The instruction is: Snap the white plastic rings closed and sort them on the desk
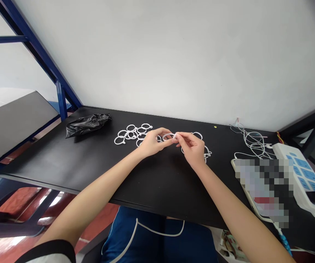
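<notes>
Between my two hands, just above the black table [146,179], is a white ring [168,135] with a small tab on its rim. My left hand [153,141] grips the ring from the left, fingers curled around its side. The fingertips of my right hand [192,145] pinch the tab at the ring's right edge. Several white rings [131,134] of the same kind lie in a loose pile to the left of my left hand, some partly hidden behind it. More white rings [198,135] lie behind and beside my right hand, partly covered by it.
A crumpled black plastic bag [88,125] lies at the table's left. On the right are a blurred phone [260,190], a white power strip [300,175] and tangled white cables [253,142]. A white wall [173,65] rises behind the table; a blue metal frame [40,54] stands at left.
</notes>
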The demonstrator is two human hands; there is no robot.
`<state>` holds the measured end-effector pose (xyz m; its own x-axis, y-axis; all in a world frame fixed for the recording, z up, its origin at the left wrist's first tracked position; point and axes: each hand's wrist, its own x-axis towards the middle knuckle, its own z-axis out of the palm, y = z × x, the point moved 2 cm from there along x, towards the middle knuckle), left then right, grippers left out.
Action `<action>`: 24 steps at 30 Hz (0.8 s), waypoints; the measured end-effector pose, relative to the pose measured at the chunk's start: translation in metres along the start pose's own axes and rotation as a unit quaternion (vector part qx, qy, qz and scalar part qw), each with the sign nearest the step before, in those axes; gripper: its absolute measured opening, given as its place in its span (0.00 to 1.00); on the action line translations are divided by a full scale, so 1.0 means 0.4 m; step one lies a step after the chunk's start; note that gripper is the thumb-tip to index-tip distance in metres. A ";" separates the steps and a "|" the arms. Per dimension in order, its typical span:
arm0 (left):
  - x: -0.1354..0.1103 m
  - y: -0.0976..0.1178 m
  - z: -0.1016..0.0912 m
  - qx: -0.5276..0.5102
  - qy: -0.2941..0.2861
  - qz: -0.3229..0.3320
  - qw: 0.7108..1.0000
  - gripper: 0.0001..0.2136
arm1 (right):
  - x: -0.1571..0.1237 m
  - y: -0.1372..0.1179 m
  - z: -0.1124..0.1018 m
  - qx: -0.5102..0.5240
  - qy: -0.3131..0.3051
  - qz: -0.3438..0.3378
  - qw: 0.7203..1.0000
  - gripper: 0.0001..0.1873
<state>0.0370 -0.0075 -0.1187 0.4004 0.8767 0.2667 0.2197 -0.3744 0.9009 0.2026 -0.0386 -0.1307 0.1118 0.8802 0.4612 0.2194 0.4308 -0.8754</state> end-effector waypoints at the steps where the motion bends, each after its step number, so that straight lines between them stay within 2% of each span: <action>1: 0.001 0.000 -0.001 -0.013 0.009 -0.001 1.000 0.18 | 0.001 0.001 -0.001 -0.004 -0.009 -0.002 1.000 0.09; 6: 0.007 -0.002 -0.009 -0.078 0.038 -0.013 0.996 0.17 | -0.001 0.006 -0.003 -0.025 -0.059 -0.009 0.998 0.10; 16: 0.010 -0.014 -0.012 -0.118 -0.016 -0.005 0.993 0.20 | 0.012 -0.009 -0.005 0.041 -0.064 0.044 0.996 0.09; 24: 0.010 -0.017 -0.013 -0.126 -0.029 -0.001 0.992 0.18 | 0.010 -0.008 -0.010 0.049 -0.067 0.045 0.996 0.10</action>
<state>0.0324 0.0001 -0.1222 0.4528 0.8552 0.2520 -0.0069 -0.2793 0.9602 0.2061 -0.0374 -0.1257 -0.0052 0.9319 0.3626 0.1176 0.3607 -0.9253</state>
